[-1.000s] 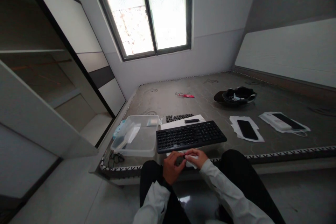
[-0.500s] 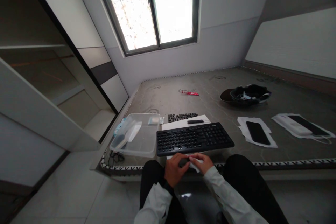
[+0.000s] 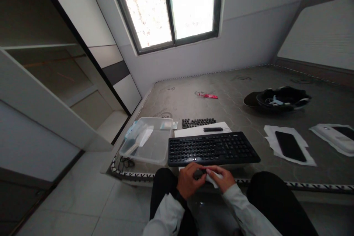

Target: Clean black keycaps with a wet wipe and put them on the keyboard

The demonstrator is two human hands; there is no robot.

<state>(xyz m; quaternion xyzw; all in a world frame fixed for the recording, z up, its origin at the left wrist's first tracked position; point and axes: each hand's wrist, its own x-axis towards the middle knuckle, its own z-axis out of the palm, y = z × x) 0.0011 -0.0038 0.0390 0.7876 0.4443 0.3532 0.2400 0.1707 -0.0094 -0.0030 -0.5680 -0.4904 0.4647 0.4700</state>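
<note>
Here, near to far:
My hands: left hand point(image 3: 188, 180) and right hand point(image 3: 224, 179) meet at lower centre, fingers pinched on one small dark piece point(image 3: 198, 173) and a white cloth point(image 3: 214, 179).
Keyboard point(image 3: 212, 148): one, black, just beyond; its lettering is too small to read.
Clear box point(image 3: 149, 141): one, left of it.
Loose keycaps point(image 3: 198, 122): one row behind.
Phone point(image 3: 290, 146): one, right, on paper.
Cap point(image 3: 278, 99): far right.

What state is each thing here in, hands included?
Left hand: closed on a small dark piece.
Right hand: holding a white cloth.
Black computer keyboard: flat, some keys missing.
Clear plastic tub: lidless.
Black smartphone: screen dark, on white paper.
</note>
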